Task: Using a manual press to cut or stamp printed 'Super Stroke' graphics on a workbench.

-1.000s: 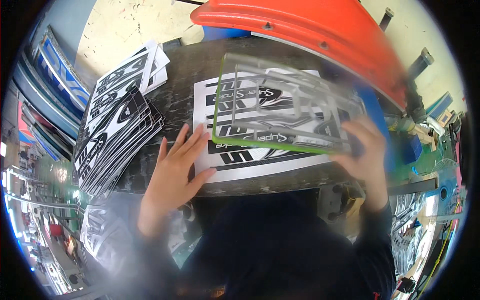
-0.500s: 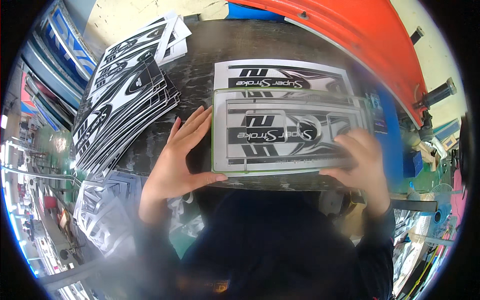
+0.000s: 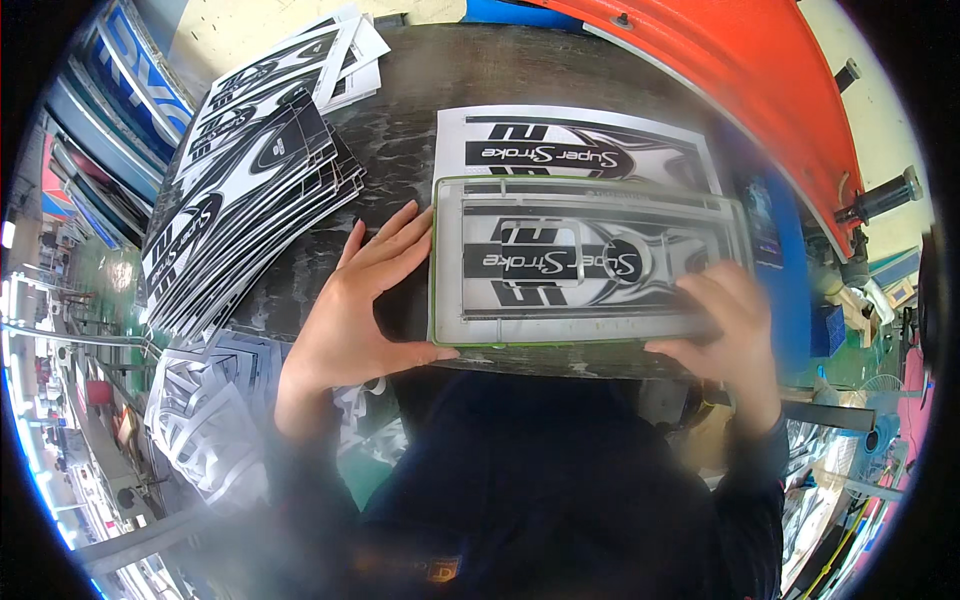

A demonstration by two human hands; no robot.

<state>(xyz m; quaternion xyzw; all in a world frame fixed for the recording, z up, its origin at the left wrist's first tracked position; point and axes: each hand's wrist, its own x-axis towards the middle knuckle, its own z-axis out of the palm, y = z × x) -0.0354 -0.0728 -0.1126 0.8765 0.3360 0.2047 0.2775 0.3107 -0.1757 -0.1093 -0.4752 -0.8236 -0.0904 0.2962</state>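
A clear rectangular plate (image 3: 600, 328) with green edging and cut or raised outlines lies over a black-and-white printed sheet (image 3: 455, 125). The sheet's print shows through it, and its far part sticks out beyond the plate. My left hand (image 3: 365, 305) is spread around the plate's near left corner, fingers stretched along the left edge and thumb tip at the near edge. At the right end, my right hand (image 3: 728, 325) grips the plate, fingers on top and thumb at the near edge. What lies beneath the right fingers is hidden.
A fanned stack of similar printed sheets (image 3: 250, 200) covers the left of the dark table (image 3: 430, 75). Along the far right stands a red machine part (image 3: 730, 70) with black handles, beside a blue surface (image 3: 778, 270). Crumpled paper offcuts (image 3: 205, 420) lie below the table's left edge.
The plate has shifted slightly toward me relative to the printed sheet, so a wider blank strip shows beneath its near side. Both hands keep much the same hold, and the view has tilted slightly.
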